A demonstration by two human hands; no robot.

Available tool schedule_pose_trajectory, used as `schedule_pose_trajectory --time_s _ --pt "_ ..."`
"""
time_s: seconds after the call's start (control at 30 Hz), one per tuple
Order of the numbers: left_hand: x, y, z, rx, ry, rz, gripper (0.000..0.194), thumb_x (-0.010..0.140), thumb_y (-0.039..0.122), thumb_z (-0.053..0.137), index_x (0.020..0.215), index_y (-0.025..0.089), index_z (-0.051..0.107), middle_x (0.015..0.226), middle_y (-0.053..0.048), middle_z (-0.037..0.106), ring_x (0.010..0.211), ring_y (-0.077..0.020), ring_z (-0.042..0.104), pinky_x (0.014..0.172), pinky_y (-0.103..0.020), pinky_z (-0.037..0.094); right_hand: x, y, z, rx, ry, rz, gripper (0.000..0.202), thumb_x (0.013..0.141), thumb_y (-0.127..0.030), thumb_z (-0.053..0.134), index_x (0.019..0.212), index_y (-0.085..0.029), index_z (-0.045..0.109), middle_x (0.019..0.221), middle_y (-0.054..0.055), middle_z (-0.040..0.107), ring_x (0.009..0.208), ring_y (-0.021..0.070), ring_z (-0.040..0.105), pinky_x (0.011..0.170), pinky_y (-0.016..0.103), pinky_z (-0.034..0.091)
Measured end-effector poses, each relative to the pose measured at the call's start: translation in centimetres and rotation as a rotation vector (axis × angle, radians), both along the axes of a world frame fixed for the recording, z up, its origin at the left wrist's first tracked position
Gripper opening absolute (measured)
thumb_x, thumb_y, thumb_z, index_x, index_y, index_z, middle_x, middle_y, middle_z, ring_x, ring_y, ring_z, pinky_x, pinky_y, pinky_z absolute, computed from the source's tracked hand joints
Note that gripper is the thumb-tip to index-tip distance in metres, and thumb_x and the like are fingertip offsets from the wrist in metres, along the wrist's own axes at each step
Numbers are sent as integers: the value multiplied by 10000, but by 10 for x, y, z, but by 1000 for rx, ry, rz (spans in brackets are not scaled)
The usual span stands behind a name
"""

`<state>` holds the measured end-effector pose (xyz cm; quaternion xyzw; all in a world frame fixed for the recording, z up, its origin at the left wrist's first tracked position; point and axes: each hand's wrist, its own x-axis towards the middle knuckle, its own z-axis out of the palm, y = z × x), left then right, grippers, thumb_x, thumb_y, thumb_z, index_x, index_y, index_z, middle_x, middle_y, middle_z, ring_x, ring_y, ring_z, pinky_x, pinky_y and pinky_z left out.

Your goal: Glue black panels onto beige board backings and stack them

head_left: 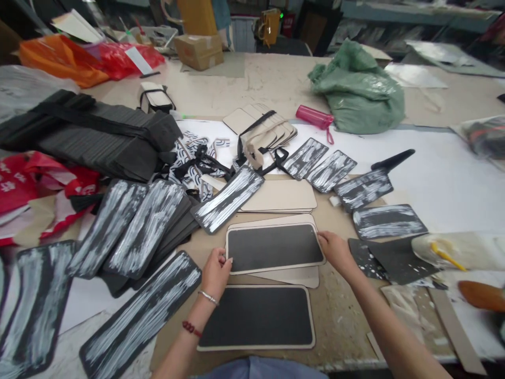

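My left hand [216, 271] pinches the left edge of a cream board with a black panel [276, 246] lying on it. At the board's right end, my right hand [333, 250] grips the corner. Beneath it lies another cream board [302, 276], partly covered. Closer to me rests a second cream board faced with a black panel [260, 318]. Plain cream boards [280, 196] are stacked just beyond. Black panels streaked with white glue [142, 316] lie to the left, and more glue-streaked panels [389, 221] lie to the right.
A banded stack of black panels [110, 137] stands at the left. Scissors [276, 160] lie among patterned straps [193, 158]. Beyond are a pink case [314, 116], a green bag [359, 89] and a cardboard box [199, 51]. A glue container with a yellow-handled brush [447, 256] sits at the right.
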<state>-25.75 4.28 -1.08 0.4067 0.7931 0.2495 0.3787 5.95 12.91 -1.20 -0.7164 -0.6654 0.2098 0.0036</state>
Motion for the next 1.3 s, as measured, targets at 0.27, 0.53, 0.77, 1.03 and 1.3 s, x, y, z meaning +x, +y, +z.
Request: schedule_pose_trajectory --time_s 0.27,0.53,0.77,1.03,1.3 --pt "-6 0 -9 21 -320 163 375 513 385 607 781 160 474 504 69 481 461 -106 468 483 -243 389 4 -7 8 -44 31 -74 280 811 -215 386 903 -182 648 958 60 654 896 178 580 744 230 392" --pt "-8 2 -5 -54 -342 149 461 519 594 580 667 168 482 519 53 459 467 -95 419 426 -214 340 4 -10 1 -78 76 -76 252 810 -278 388 820 -166 614 824 68 652 786 175 586 675 242 380" --pt "-11 -2 -16 -4 -298 66 406 607 565 543 572 184 406 502 66 368 482 -81 357 424 -184 310 -6 -10 -2 -109 126 -257 250 736 -417 487 766 -176 547 720 41 619 677 167 569 576 237 354" --pt "-13 -3 -15 -27 -396 139 415 554 566 579 592 178 436 499 72 361 450 -68 330 374 -169 285 -6 -13 -3 -70 360 -265 367 699 -541 430 606 -188 469 550 -5 501 544 136 473 514 236 315" --pt "-10 -7 -13 28 -390 172 373 600 525 549 584 195 376 491 90 289 398 -52 292 320 -158 284 -22 -29 0 165 300 -186 323 751 -484 338 561 -225 305 501 -37 367 509 128 360 513 251 269"
